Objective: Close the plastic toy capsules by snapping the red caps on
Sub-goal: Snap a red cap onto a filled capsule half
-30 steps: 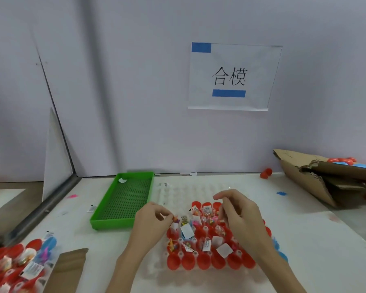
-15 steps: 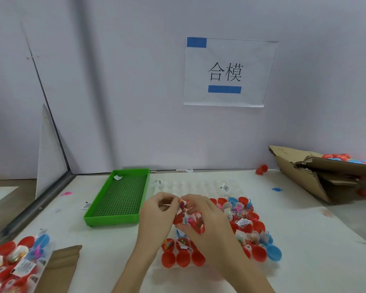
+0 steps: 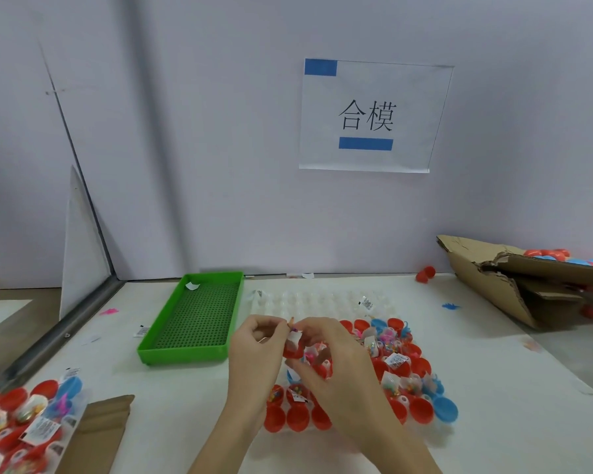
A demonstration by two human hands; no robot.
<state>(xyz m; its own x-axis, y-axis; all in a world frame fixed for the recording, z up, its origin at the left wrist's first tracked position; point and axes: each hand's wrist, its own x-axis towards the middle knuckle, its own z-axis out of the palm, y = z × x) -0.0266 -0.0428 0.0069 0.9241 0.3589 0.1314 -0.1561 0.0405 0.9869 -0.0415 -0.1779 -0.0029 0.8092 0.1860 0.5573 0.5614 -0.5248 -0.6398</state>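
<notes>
A clear blister tray (image 3: pixel 322 301) lies on the white table, its near rows filled with open red capsule halves (image 3: pixel 421 408) holding small toys and paper slips. My left hand (image 3: pixel 257 354) and my right hand (image 3: pixel 336 364) meet above the tray's left part. Together they pinch a red capsule (image 3: pixel 293 350) with a white slip and a small toy poking out of it. My right hand hides the capsules beneath it. A blue capsule half (image 3: pixel 445 409) sits at the tray's near right corner.
A green perforated tray (image 3: pixel 199 319) sits left of the blister tray. Another tray of red and blue capsules (image 3: pixel 18 419) lies at the near left beside cardboard (image 3: pixel 100 429). A torn cardboard box (image 3: pixel 514 278) with capsules is at the right. A loose red capsule (image 3: pixel 425 273) lies by the wall.
My hands came together from apart, lifting a red capsule between them over the tray's left part. The camera has shifted a little, so the tray appears further right.
</notes>
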